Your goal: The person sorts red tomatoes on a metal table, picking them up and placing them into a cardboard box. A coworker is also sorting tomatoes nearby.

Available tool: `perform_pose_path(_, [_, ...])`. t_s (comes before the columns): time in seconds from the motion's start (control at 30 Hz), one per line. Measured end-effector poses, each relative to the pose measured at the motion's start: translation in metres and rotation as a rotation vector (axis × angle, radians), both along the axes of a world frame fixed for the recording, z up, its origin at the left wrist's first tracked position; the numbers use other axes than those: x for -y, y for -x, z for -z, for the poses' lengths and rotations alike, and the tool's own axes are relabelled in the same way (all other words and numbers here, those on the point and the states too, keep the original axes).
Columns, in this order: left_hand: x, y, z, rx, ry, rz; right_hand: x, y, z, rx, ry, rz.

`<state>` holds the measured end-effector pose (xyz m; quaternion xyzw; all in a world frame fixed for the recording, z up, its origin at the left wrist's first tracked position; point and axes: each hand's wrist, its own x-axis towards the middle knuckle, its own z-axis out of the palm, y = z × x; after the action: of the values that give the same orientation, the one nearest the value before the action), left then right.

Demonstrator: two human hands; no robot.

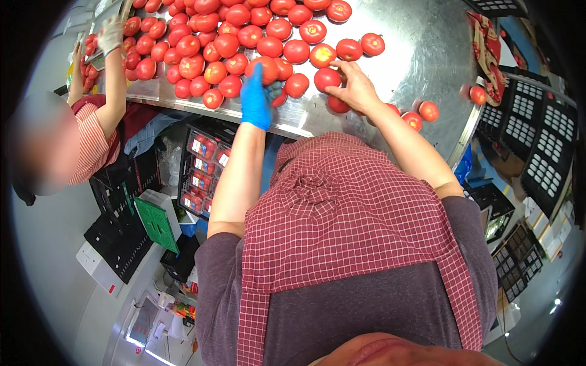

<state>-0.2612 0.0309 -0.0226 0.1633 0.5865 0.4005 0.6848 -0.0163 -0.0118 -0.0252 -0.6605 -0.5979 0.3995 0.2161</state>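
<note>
Many red tomatoes (pixel 226 46) lie spread over a metal table (pixel 415 55). My left hand (pixel 256 100), in a blue glove with a darker palm, is closed around a tomato (pixel 267 72) at the near side of the pile. To its right, my bare right hand (pixel 356 90) has thumb and fingers around another tomato (pixel 326 78) on the table. A further tomato (pixel 337 104) lies just under that hand, partly hidden by it. Between my hands rests a loose tomato (pixel 297 85). A few more tomatoes (pixel 428 111) sit beyond my right forearm.
At the left a co-worker's gloved hand (pixel 110 35) reaches to the tomatoes. A black crate (pixel 186 183) with clear packs of tomatoes stands below the table edge. A red patterned cloth (pixel 486 58) hangs at the right corner, beside stacked black trays (pixel 543 131).
</note>
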Motion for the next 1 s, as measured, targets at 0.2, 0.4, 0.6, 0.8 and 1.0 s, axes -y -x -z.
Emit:
perform_pose_path(0.2, [-0.009,-0.009,-0.022,0.053,-0.086,-0.025,0.0,0.013,0.003,0.045,0.025,-0.072])
perform_pose_path(0.4, [0.023,-0.04,-0.013,-0.358,-0.483,0.52,-0.004,0.009,0.016,-0.624,0.131,0.116])
perform_pose_path(0.6, [0.034,-0.062,-0.019,-0.23,-0.55,0.506,-0.005,0.008,0.001,-0.782,0.414,0.109])
perform_pose_path(0.8, [0.029,-0.054,-0.014,-0.199,-0.536,0.508,-0.004,0.01,0.019,-0.704,0.271,0.13])
perform_pose_path(1.0, [0.011,-0.042,-0.008,-0.39,-0.441,0.449,-0.023,0.013,0.012,0.033,-0.183,0.081])
